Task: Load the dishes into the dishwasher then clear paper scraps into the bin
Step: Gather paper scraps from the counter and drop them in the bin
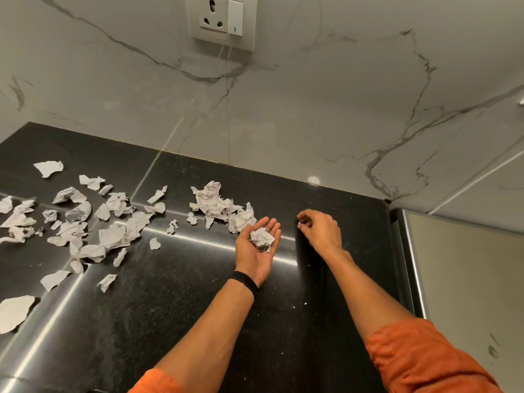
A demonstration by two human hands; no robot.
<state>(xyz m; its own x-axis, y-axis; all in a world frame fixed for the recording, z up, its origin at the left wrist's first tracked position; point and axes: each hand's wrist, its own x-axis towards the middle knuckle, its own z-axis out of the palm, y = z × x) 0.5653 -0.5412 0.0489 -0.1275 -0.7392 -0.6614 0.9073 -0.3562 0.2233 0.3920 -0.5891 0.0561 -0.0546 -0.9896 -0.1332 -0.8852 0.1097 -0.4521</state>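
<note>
Paper wad (pixel 262 239), left hand (pixel 249 260); right hand (pixel 321 229) maybe pinching.

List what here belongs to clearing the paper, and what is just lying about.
Job: paper scraps on the countertop; crumpled wad in the left hand; tiny scrap pinched by the right hand.
Just there: wall socket; marble backsplash; wristband.

No legible text or labels
</note>
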